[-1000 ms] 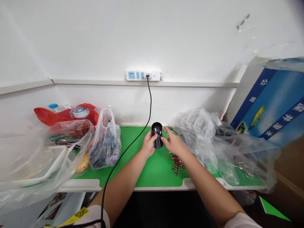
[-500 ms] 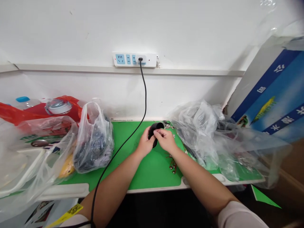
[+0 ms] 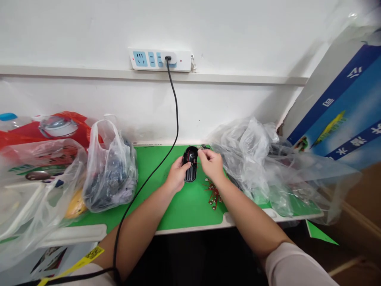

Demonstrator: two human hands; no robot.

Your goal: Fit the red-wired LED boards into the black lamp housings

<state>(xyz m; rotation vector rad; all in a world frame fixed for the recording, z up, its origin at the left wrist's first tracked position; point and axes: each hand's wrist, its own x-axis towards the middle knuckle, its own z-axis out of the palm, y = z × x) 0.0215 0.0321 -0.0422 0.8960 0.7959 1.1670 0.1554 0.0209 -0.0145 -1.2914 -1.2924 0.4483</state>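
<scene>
My left hand [image 3: 175,175] grips a rounded black plastic casing [image 3: 191,174] by its left side, with the thumb laid over its front. The casing's hollow, ribbed inside faces me, and a thin red wire shows in it. At the casing's upper right edge, my right hand [image 3: 213,164] has thumb and forefinger pinched together; whatever is between them is too small to make out. Below the right hand lies a cluster of small metal parts with red wires [image 3: 213,196]. More small metallic pieces [image 3: 203,147] lie behind the right hand, partly hidden.
The green tabletop [image 3: 184,212] bears a clear bag with dark contents [image 3: 111,178] and a red bag [image 3: 24,136] at left. Crumpled clear plastic [image 3: 253,159] lies at right by a blue box [image 3: 342,107]. A black cable [image 3: 154,178] runs from the wall power strip [image 3: 184,60] past my left arm.
The casing has turned so that its hollow side faces me. My right hand has drawn off its front to its right edge. The whole view has shifted slightly.
</scene>
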